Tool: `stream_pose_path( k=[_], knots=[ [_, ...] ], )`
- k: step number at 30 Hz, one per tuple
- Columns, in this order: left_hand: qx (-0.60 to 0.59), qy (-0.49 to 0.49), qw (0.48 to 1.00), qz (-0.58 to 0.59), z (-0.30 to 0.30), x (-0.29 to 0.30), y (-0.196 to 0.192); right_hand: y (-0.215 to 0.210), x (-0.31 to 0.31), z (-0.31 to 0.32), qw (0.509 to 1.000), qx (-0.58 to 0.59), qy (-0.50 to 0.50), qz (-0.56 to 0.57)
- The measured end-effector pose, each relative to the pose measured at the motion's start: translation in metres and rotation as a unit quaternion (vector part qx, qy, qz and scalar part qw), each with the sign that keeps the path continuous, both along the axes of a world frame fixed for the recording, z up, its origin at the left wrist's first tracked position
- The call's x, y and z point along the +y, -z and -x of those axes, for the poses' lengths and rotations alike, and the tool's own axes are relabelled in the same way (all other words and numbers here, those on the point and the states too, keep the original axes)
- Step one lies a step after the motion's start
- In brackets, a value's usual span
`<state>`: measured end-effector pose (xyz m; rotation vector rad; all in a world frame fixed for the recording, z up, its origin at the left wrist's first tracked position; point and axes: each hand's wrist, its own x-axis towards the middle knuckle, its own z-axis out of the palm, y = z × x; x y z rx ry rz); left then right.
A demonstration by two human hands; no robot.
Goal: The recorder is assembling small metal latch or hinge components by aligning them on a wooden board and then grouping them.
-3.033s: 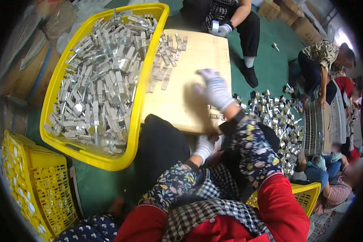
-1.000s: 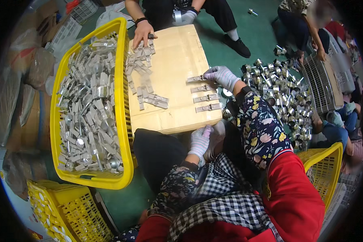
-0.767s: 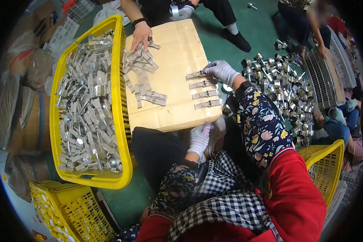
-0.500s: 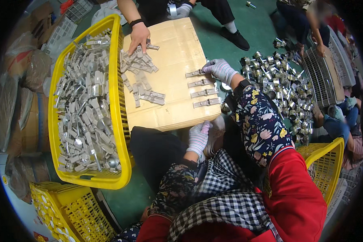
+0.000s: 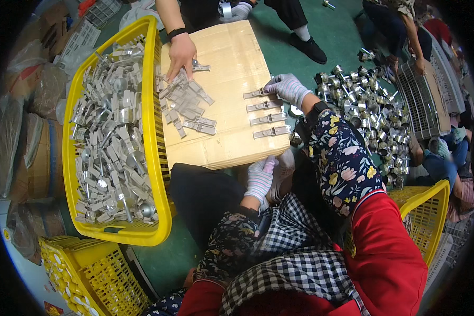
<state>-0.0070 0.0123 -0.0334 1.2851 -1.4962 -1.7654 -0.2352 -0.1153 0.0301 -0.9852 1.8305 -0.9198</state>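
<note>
Fingers of my right hand (image 5: pixel 288 88) are pinched together on the end of a grey clip (image 5: pixel 254 94).

That clip lies near the right edge of the cardboard (image 5: pixel 229 58), the farthest from me in a column of four; the three other clips (image 5: pixel 265 119) sit apart from one another, nearer my knees. My left hand (image 5: pixel 259 180) is at the cardboard's near edge, fingers bunched, and I cannot tell whether they grip anything. Another person's bare hand (image 5: pixel 181 54) touches the loose pile of clips (image 5: pixel 186 100), beside the full yellow basket (image 5: pixel 137 238).
</note>
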Motion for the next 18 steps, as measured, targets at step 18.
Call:
stream_pose_path(
  k=[18],
  knots=[
    [-0.069,0.071,0.993,0.060,0.005,-0.006,0.012,-0.068,0.015,-0.086,0.924,0.370,-0.081,0.047]
  ],
)
